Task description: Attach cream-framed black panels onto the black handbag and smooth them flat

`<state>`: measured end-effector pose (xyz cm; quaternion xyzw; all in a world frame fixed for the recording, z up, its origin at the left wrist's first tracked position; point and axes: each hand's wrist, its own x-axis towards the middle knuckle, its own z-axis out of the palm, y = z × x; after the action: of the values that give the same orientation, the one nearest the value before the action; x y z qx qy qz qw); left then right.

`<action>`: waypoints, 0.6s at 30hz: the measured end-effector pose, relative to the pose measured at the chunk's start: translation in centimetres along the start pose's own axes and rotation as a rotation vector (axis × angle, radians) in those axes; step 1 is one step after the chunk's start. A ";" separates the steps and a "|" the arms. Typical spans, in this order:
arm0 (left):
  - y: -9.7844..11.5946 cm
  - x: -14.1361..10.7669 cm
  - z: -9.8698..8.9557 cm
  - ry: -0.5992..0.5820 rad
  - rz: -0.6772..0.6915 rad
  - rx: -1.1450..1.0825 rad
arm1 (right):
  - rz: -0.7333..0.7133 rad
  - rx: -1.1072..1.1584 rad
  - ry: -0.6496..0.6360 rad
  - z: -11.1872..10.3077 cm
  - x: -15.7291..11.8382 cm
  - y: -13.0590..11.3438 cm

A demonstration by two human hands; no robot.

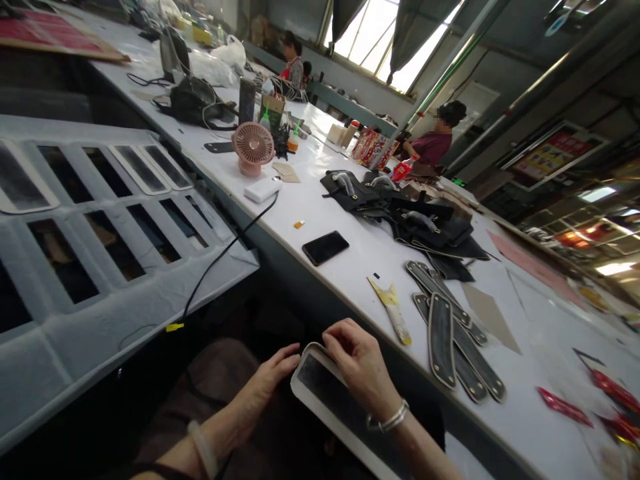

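A long dark panel [334, 390] with a pale rim and a rounded end slants across my lap, its near end running out of view at the bottom. My right hand [357, 360] is over its upper edge, fingers curled and pinched at the rim; anything small between the fingertips is hidden. At the panel's left corner is my left hand [273, 373], its fingers stretched out and the tips at or against the rim. On the table to the right lie several dark straps [442, 340] with pale edges and metal studs, overlapping. A yellow-and-white taped tool [393, 310] lies beside them.
A phone [325, 248], a pink fan [253, 148] and a white box [262, 190] with a black cable stand along the table [360, 293]. Black leather bags [425, 220] are piled behind. Left, a grey slotted rack [115, 293] carries pale-rimmed panels. Two people [433, 140] work farther back.
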<state>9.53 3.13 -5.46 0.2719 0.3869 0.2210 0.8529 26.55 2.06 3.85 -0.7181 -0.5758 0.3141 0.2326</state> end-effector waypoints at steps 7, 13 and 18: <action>0.5 -0.6 1.0 0.099 0.020 0.004 | 0.137 0.024 -0.764 0.3 8.6 0.4; 0.6 -0.8 1.5 0.115 0.096 0.033 | 0.178 0.030 -1.246 1.6 12.1 -0.6; 0.6 -0.5 0.7 0.057 0.026 0.152 | 0.144 0.005 -1.386 1.9 12.7 -0.9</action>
<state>9.73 3.10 -4.41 0.3345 0.4230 0.2095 0.8156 26.34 14.61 0.88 -0.3880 -0.5418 0.7159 -0.2084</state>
